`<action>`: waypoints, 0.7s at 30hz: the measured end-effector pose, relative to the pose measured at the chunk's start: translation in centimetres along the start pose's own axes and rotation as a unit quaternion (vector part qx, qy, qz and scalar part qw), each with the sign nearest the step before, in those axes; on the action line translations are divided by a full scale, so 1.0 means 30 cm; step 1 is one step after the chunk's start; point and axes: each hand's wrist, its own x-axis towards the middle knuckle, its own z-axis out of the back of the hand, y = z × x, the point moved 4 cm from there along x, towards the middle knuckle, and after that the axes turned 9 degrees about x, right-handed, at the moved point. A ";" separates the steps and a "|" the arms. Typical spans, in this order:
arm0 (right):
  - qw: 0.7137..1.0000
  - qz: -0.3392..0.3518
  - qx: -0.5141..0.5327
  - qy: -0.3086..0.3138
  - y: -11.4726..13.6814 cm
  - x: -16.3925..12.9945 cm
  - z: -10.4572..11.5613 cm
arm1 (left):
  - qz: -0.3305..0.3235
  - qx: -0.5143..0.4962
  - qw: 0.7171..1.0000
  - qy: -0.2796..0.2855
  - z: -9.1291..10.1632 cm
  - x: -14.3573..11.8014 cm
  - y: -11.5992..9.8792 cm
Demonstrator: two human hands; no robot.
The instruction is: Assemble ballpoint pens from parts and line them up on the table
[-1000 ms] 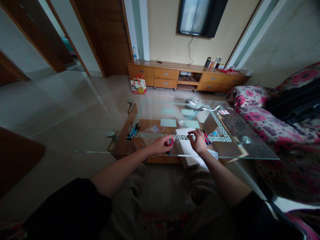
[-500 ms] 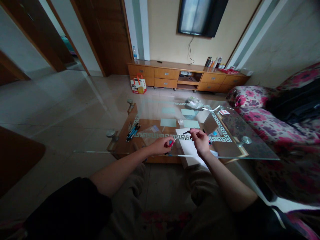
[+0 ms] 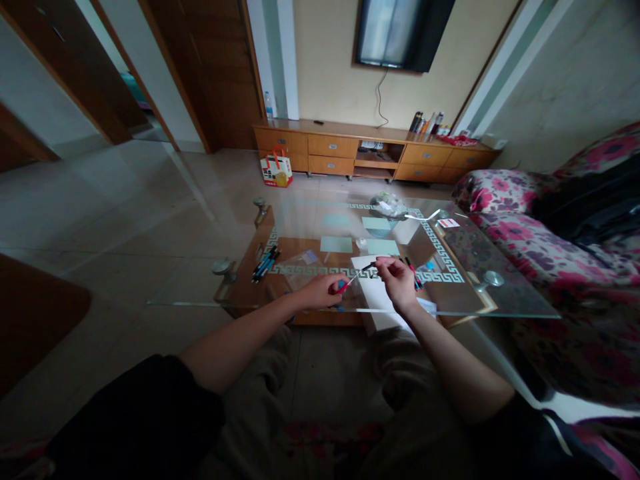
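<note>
My left hand (image 3: 327, 291) is closed around a red pen (image 3: 344, 287), whose thin pale end points up and to the right. In my right hand (image 3: 397, 280) a short, slim black pen part (image 3: 369, 267) is pinched between thumb and fingers; it looks like a cap, though it is too small to be sure. Its tip is close to the pale end of the red pen, and I cannot tell whether the two touch. Both hands are over the near edge of the glass table (image 3: 310, 293). Beyond my right hand lie red and black pens (image 3: 416, 275), partly hidden by it.
Several blue and black pens (image 3: 265, 264) lie at the table's left. A clear plastic sleeve (image 3: 305, 259) and a small white object (image 3: 361, 245) are nearby. White paper (image 3: 373, 293) shows under my right hand. Farther back are a plastic bag (image 3: 389, 205) and a red-and-white card (image 3: 448, 223).
My right hand has shifted slightly left and down, bringing the black piece nearer to the red pen's pale end. My left hand has stayed put. More of the pens behind my right hand shows.
</note>
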 end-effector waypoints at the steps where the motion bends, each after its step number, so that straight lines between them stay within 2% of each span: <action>1: 1.000 0.000 0.000 0.000 -0.001 0.000 0.001 | -0.001 0.001 1.000 0.000 0.000 0.000 -0.001; 21: 0.999 -0.002 0.004 0.044 0.003 -0.009 -0.016 | 0.000 0.022 1.000 0.006 -0.006 0.006 0.009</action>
